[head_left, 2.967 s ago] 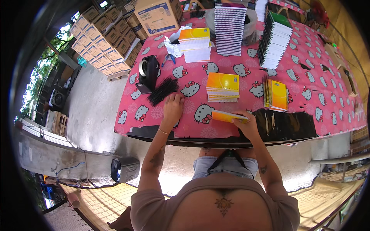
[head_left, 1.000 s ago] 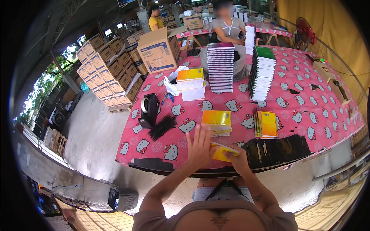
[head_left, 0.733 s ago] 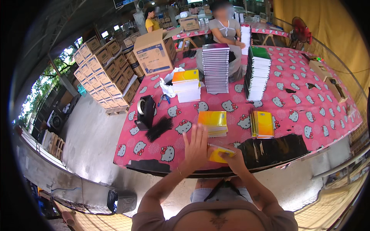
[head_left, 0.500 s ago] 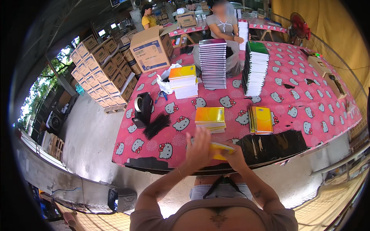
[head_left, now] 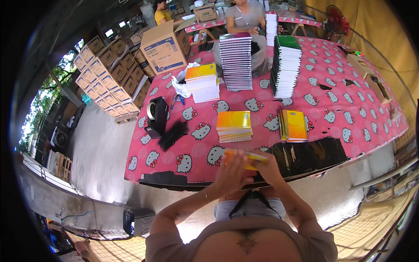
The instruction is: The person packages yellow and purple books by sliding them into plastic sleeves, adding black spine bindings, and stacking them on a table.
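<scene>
At the near edge of the pink cat-print table [head_left: 331, 105], both my hands are up together on one yellow spiral notebook [head_left: 246, 156], held just above the tabletop. My left hand [head_left: 231, 172] wraps over its near side, fingers curled shut on the cover; my right hand [head_left: 267, 168] pinches the other end from beneath. The notebook lies roughly flat, tilted slightly down to my right.

Just beyond it sits a short stack of yellow notebooks [head_left: 235, 125], and to the right a second stack [head_left: 294, 125] lying partly fanned. A black sheet [head_left: 312, 153] covers the table edge by my right hand. Farther left are loose black binding strips [head_left: 173, 134] and a tape dispenser [head_left: 156, 116]. Tall piles of bound notebooks [head_left: 236, 61] stand at the far side.

I judge I am mid-handling a single notebook, squaring or checking it. The next move would call for keeping both grips firm while carrying it level to a stack nearby.
</scene>
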Demonstrator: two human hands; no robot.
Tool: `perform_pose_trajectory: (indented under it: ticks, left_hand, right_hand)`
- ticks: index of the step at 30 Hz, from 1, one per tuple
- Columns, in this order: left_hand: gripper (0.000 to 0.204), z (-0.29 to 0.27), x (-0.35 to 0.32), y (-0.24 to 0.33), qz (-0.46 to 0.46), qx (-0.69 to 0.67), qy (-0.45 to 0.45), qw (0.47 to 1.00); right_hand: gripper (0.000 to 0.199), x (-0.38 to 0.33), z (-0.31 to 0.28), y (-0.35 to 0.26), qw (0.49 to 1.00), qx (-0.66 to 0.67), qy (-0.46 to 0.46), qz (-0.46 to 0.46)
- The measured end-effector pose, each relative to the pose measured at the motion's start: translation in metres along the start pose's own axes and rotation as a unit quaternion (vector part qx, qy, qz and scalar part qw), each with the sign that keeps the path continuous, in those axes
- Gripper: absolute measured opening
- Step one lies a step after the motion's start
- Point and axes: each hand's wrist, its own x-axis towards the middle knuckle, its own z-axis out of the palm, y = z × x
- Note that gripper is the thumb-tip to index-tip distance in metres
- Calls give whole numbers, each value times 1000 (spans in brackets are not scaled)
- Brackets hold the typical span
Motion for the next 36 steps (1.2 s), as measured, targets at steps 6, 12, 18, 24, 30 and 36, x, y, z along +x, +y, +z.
perform_pose_trajectory:
  ticks: [6, 12, 18, 24, 30, 36]
  left_hand:
    - [76, 1, -1, 7, 48, -11, 8, 999]
    - [64, -54, 51, -22, -25, -79, -212, 974]
    - [69, -29, 32, 0, -9, 14, -36, 999]
    - [82, -15, 20, 10, -14, -5, -22, 1000]
    - [81, 12, -17, 20, 30, -42, -33, 998]
    - [80, -21, 32, 14, 14, -20, -73, 997]
  right_hand:
    - [30, 2, -8, 3, 1000, -15, -11, -5]
    - [29, 6, -10, 31, 995, -81, -52, -34]
    - [32, 3, -9, 52, 996, 0, -82, 20]
    - [33, 12, -16, 44, 995, -58, -79, -11]
    - [34, 13, -11, 46, 995, -49, -85, -13]
    - [31, 10, -15, 54, 993, -52, -98, -40]
